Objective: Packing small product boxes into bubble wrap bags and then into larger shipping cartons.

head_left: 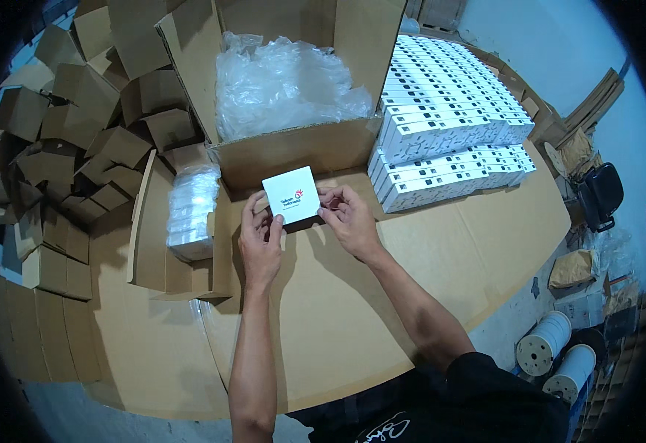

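Observation:
A small white square box with a red emblem and dark print on its face is held up over the cardboard-covered table. My left hand grips its left edge, thumb on the near corner. On the right edge, the thumb and fingers of my right hand are closed. Just left of my left hand stands an open narrow carton with a row of plastic-wrapped items inside. Behind the white box is a large open carton heaped with clear plastic bags.
Stacked rows of white boxes with small dark marks fill the table's far right. Many open brown cartons are piled at the left. Beyond the right table edge are white cable spools and a black chair-like object. Bare cardboard covers the near table.

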Demonstrator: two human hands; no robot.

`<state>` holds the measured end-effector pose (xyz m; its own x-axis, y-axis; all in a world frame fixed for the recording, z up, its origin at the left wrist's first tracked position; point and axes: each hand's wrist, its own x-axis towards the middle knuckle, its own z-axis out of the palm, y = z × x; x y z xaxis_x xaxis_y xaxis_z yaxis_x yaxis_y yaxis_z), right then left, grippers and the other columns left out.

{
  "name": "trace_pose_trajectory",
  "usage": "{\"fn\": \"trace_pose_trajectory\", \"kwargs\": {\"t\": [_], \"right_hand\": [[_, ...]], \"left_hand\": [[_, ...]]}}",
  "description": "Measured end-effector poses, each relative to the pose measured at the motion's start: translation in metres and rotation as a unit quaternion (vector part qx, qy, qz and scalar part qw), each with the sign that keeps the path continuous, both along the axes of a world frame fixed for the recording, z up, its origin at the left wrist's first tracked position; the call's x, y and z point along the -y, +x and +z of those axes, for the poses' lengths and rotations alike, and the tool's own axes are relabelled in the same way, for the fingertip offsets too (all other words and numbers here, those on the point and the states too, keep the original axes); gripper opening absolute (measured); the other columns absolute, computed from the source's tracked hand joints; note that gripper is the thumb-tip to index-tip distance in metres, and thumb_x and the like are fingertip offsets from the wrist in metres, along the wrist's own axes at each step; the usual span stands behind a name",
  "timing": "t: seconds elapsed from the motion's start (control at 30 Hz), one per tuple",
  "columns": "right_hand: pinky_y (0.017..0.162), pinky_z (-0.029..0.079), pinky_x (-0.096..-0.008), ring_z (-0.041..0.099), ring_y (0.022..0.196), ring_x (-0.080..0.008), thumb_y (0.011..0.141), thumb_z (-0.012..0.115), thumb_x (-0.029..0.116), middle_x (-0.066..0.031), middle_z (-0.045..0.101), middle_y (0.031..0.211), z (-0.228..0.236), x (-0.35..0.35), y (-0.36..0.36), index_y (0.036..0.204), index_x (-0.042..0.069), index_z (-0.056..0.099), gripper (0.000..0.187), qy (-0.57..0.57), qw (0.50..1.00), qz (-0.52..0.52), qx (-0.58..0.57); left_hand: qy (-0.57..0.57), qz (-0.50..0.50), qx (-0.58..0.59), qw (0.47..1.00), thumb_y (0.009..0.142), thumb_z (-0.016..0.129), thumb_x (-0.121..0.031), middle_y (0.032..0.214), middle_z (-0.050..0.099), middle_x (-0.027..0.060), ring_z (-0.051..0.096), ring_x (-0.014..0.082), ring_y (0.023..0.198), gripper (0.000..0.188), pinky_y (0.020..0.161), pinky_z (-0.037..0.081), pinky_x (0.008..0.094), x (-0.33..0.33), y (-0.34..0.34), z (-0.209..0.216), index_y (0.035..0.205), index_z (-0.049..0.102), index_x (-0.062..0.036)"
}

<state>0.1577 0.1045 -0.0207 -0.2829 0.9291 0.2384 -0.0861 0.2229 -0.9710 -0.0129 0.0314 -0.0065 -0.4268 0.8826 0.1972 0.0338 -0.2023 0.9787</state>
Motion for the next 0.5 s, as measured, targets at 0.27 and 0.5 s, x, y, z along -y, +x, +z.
{"fn": "trace_pose_trajectory", "kwargs": {"t": [0.27,0.5], "right_hand": [[0.09,0.056,-0.0346,0.072,0.098,-0.0222,0.087,0.069,-0.005,-0.015,0.071,0.104,0.006,-0.003,0.017,0.107,-0.002,0.053,0.026,0.056,0.992,-0.045,0.105],[0.093,0.055,-0.0385,0.072,0.101,-0.0293,0.085,0.069,-0.005,-0.0171,0.071,0.105,0.007,-0.001,0.02,0.11,-0.002,0.054,0.029,0.062,0.989,-0.038,0.126]], "left_hand": [[-0.045,0.015,-0.18,0.983,0.093,0.068,-0.001,0.115,0.074,0.0171,0.073,0.023,0.106,0.039,0.093,0.057,0.0345,-0.004,0.004,-0.003,0.131,0.061,0.0014],[-0.041,0.017,-0.197,0.979,0.091,0.067,0.003,0.113,0.075,0.017,0.074,0.0241,0.104,0.038,0.091,0.058,0.0346,-0.003,0.006,-0.001,0.128,0.062,0.001]]}}
